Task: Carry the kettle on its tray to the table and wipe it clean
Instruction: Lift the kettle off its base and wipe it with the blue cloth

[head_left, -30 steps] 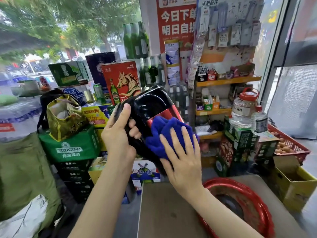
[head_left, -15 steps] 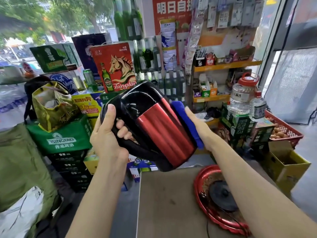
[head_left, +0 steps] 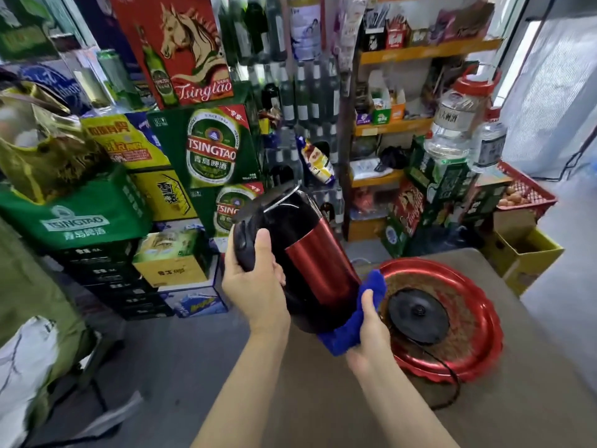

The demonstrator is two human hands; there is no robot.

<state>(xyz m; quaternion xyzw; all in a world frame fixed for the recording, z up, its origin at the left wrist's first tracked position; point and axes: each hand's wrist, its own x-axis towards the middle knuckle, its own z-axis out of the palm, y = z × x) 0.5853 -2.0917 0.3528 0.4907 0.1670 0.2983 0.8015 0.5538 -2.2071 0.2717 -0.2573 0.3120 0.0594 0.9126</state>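
A red and black kettle (head_left: 310, 253) hangs tilted over the near left edge of the brown table (head_left: 484, 415). My left hand (head_left: 255, 282) grips its black handle. My right hand (head_left: 368, 337) presses a blue cloth (head_left: 352, 321) against the kettle's lower right side and bottom. To the right, a round red tray (head_left: 481, 344) lies on the table with the kettle's black base (head_left: 418, 315) in its middle, and the cord trails off toward me.
Stacked beer cartons (head_left: 213, 150) and crates fill the floor to the left and behind. Shelves (head_left: 403, 124) of goods stand behind the table. A red basket (head_left: 529, 189) and yellow cardboard box (head_left: 526, 250) sit to the right. Grey floor lies at the lower left.
The kettle has come down lower and more upright, close to the table. My right hand with the cloth slid from the kettle's far side down to its bottom edge.
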